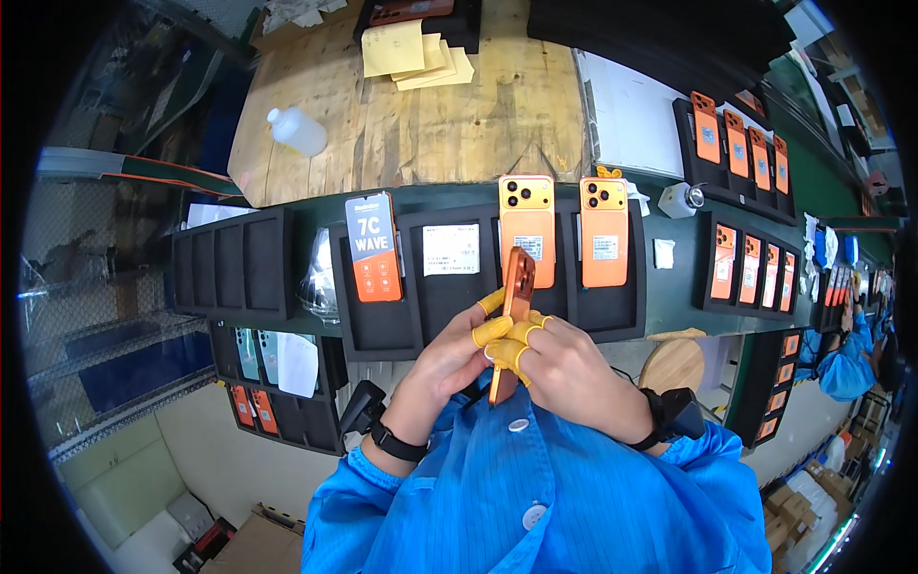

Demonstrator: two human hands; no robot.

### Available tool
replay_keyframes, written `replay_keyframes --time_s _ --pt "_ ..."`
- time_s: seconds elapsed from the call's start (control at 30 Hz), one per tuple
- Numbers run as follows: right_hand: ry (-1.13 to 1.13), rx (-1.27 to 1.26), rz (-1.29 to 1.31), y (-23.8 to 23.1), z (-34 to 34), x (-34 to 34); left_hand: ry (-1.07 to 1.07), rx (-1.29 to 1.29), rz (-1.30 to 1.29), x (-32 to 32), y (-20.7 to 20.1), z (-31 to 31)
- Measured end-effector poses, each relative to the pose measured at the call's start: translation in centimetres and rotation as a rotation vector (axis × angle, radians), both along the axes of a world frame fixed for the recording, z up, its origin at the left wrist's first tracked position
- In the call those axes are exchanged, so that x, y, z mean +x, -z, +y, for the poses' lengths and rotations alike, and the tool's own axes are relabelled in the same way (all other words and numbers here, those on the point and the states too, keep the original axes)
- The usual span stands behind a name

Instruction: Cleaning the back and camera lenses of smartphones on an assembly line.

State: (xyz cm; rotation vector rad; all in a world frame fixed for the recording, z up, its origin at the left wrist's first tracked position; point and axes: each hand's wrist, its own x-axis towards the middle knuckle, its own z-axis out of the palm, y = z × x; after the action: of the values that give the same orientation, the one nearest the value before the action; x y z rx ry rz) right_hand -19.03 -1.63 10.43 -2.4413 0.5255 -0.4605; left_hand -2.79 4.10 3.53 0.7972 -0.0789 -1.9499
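Observation:
Both my hands hold an orange smartphone [517,287] edge-on in front of my chest, its camera end pointing away from me. My left hand [457,346] grips its left side, with yellow finger cots on the fingertips. My right hand [566,362], also in yellow cots, closes on its right side. Just beyond lies a black foam tray [485,336]. In its slots are an orange phone [527,196], another orange phone [603,218] to the right, a white printed sheet [450,250], and a phone with a blue and orange front [375,247].
A wooden board [459,134] at the back carries a white plastic bottle [297,131] and yellow sticky notes [394,50]. At left stands a slotted black tray [234,308]. Right of centre are a pump bottle [681,199] and more phone trays [747,304]. A co-worker's blue sleeve [845,371] shows far right.

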Motion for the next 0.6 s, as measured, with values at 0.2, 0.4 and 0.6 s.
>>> replay_keyframes --time_s 0.2,0.4,0.6 --pt "-0.046 -0.007 -0.006 -1.0 -0.4 -0.9 -0.226 0.026 -0.323 0.0 -2.1 -3.3" --pt "0.415 0.186 -0.388 -1.4 -3.7 -3.0 -0.560 -0.020 -0.258 -0.5 -3.1 -5.8" --pt "0.309 -0.107 -0.457 0.0 -1.5 -3.0 -0.732 0.072 -0.131 -2.1 -3.2 -6.8"
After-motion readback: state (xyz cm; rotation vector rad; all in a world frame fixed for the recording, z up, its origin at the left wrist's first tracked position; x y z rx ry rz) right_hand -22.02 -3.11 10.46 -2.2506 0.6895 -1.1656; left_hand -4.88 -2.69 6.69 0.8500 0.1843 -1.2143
